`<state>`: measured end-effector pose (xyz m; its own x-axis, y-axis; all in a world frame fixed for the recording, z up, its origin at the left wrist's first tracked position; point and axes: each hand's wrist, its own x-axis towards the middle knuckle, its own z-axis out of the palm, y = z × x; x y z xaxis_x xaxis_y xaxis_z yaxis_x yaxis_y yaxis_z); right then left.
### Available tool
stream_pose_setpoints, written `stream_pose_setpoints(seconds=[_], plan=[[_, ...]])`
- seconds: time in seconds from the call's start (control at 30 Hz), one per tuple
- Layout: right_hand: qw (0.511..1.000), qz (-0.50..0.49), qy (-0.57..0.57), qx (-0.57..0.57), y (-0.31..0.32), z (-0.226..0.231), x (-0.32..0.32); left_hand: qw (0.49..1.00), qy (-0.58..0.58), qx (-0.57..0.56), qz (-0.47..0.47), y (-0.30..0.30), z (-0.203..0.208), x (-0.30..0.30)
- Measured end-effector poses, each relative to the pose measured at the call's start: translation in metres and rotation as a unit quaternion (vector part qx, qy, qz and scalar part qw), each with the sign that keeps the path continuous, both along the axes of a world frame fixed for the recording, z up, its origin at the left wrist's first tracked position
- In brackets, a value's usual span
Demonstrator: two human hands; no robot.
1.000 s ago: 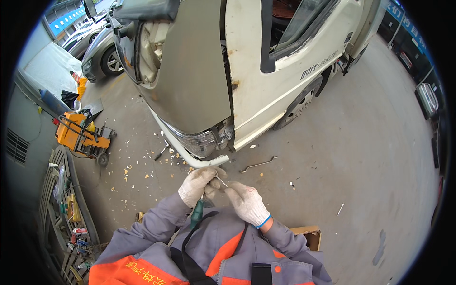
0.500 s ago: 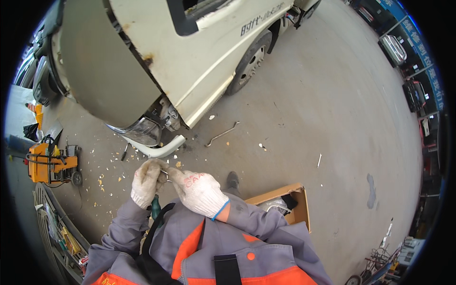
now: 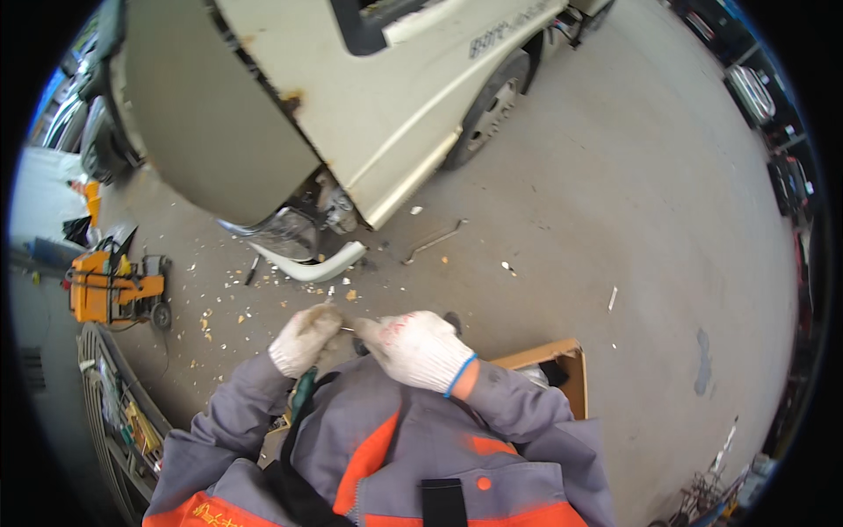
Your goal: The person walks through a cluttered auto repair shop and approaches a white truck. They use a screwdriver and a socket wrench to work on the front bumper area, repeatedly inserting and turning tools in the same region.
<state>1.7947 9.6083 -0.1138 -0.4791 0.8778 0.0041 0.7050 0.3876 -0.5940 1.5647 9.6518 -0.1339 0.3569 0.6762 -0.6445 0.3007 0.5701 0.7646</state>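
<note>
Both hands wear white knitted gloves and meet in front of my chest. My left hand (image 3: 309,339) is closed, its fingertips turned toward the other glove. My right hand (image 3: 423,353) is pinched shut, thumb and finger pointing left. A small thin metal piece (image 3: 349,328) shows between the two sets of fingertips; its exact kind is too small to make out. Just below the left glove a dark green handle-like thing (image 3: 304,388) sticks up, its lower part hidden by my clothes and strap; whether the left hand touches it is unclear.
Ahead stands a cream truck (image 3: 386,132) with a headlight (image 3: 285,235) and a loose-looking bumper end (image 3: 316,267). A wrench (image 3: 434,242) and paint flakes lie on the floor. An open cardboard box (image 3: 577,378) is at my right, an orange wheeled machine (image 3: 114,285) at left.
The view has shifted, so the scene sits further right. My hands have drawn slightly apart, with the thin metal piece now showing between them.
</note>
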Motion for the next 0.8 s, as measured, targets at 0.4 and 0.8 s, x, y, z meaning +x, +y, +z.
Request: stream_pose_setpoints(seconds=[0.4,0.8], plan=[[1.000,0.013,-0.015,0.011,-0.014,-0.008,-0.013,0.988,-0.111,-0.106,0.022,-0.017,-0.008,-0.002],[0.979,0.147,-0.113,0.079,0.000,0.014,-0.010,0.931,-0.273,-0.240,0.040,-0.035,-0.016,-0.016]])
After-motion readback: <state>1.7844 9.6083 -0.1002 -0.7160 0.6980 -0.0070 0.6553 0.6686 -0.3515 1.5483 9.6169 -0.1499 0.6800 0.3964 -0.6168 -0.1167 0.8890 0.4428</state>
